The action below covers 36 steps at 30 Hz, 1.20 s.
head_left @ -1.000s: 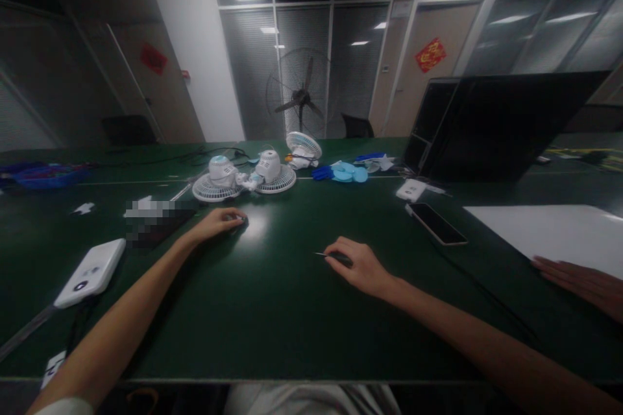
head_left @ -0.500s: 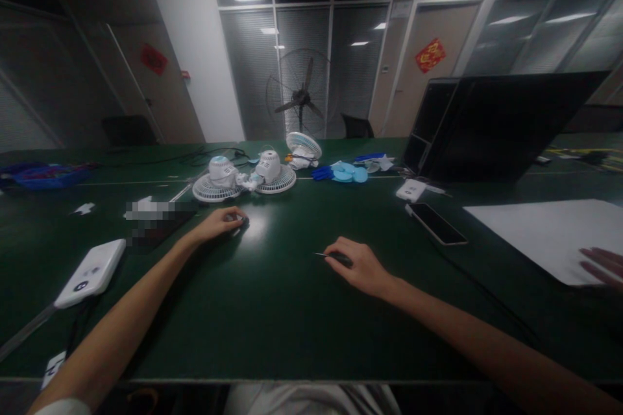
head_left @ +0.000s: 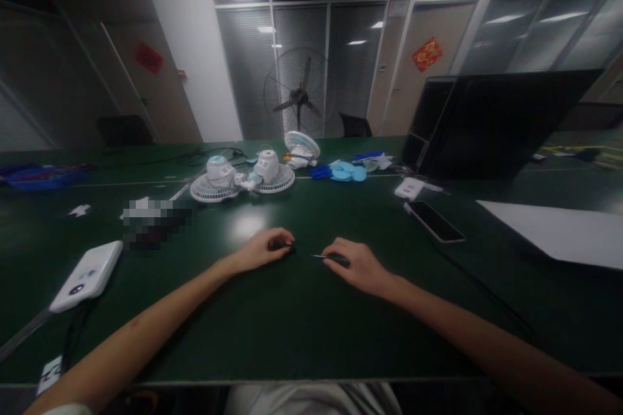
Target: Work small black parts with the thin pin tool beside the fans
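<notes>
My right hand (head_left: 357, 264) is closed around the dark handle of a small screwdriver (head_left: 339, 259). Its thin metal shaft points left, toward my other hand. Fingers curled, my left hand (head_left: 265, 248) grips a small dark object (head_left: 277, 244) that is mostly covered by the fingers, so its kind is hidden. A short gap separates the screwdriver's tip from the left hand. Both hands are low over the green table (head_left: 292, 331).
Beyond my hands lie small white fans (head_left: 272, 178) and blue gloves (head_left: 343, 172). A phone (head_left: 435, 220), a white sheet (head_left: 549, 227) and a black monitor (head_left: 506, 123) are on the right. A white power bank (head_left: 87, 275) with a cable lies at left.
My left hand has moved right and nearer to me with the small dark object, close to the screwdriver's tip. Another person's hand has left the white sheet, whose near edge has shifted.
</notes>
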{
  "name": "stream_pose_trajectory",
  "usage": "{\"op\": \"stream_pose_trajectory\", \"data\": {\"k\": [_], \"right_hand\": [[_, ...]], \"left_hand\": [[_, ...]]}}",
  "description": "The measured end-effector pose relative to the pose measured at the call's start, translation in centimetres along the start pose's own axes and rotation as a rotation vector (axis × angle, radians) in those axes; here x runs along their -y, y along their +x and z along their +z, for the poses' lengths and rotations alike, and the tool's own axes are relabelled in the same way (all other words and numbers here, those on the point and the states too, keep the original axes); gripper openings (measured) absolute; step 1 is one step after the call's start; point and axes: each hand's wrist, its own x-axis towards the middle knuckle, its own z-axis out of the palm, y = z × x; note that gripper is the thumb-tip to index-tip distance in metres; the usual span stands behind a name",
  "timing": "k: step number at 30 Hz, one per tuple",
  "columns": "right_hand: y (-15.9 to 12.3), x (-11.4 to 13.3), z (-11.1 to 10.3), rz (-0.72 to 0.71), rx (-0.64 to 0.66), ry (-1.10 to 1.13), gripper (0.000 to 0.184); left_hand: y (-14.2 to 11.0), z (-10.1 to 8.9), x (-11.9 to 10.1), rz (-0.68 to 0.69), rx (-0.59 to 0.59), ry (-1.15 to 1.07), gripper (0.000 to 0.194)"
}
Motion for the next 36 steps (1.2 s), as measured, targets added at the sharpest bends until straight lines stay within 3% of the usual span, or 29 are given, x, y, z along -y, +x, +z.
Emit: {"op": "stream_pose_trajectory", "data": {"k": [3, 6, 21, 27, 36], "right_hand": [[0.0, 0.1, 0.0, -0.015, 0.015, -0.015, 0.020], [0.1, 0.1, 0.1, -0.023, 0.018, -0.027, 0.019], [0.0, 0.6, -0.1, -0.052, 0.062, -0.019, 0.019], [0.2, 0.5, 0.5, -0.088, 0.086, -0.020, 0.022], [0.1, 0.0, 0.6, -0.045, 0.009, -0.032, 0.022]], "left_hand": [[0.2, 3.3, -2.6, 0.074, 0.017, -0.019, 0.027], [0.1, 4.6, -3.7, 0.088, -0.004, -0.018, 0.027], [0.1, 4.6, -3.2, 0.084, 0.009, -0.093, 0.027], [0.2, 4.6, -3.7, 0.091, 0.071, -0.102, 0.030], [-0.3, 4.3, -4.5, 0.149, 0.035, 0.007, 0.041]]}}
